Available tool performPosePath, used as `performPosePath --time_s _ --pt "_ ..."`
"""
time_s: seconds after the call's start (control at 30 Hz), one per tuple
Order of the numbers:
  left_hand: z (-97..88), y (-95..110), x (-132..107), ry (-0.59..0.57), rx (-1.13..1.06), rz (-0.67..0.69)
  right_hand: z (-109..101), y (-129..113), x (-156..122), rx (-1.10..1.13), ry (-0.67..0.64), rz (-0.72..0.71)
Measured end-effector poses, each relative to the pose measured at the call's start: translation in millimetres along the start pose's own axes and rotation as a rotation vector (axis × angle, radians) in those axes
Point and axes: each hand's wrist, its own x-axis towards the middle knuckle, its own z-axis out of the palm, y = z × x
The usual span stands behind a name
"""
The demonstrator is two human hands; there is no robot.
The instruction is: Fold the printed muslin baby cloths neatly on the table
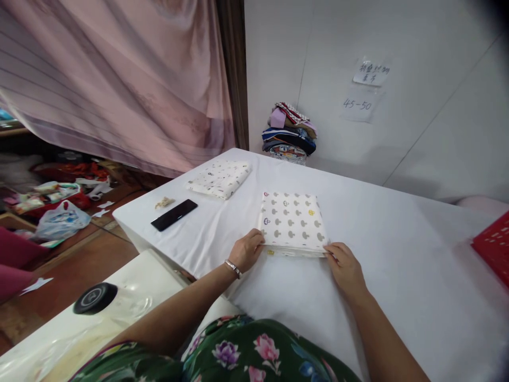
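A white cloth with grey mushroom prints [293, 218] lies folded into a thick square on the white-covered table [401, 249]. My left hand [247, 250], with a bracelet on its wrist, pinches the near left corner of this cloth. At the near right corner my right hand [345, 268] grips the edge between thumb and fingers. Layered folds show along the side facing me. Farther back on the left lies a second folded white cloth with small prints [220, 179], apart from both hands.
A black phone [174, 215] and a small beige item [164, 202] lie at the table's left. Stacked folded clothes [289, 132] stand by the wall. A red basket [493, 246] is at the right edge. A white surface with a black round lid [95, 298] adjoins at lower left.
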Motion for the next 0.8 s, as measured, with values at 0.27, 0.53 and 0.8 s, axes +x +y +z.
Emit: performPosePath --time_s 0.27,0.53,0.8 --pt "1.3 -2 -6 0.082 0.102 -0.027 -1 -3 0 0.001 0.004 0.022" --pt "-0.8 -7 -10 -0.001 0.249 0.023 -3 -7 1 -0.016 -0.027 0.017" --pt "1.0 19 5 0.074 0.252 0.137 -2 -10 4 -0.006 0.004 -0.019"
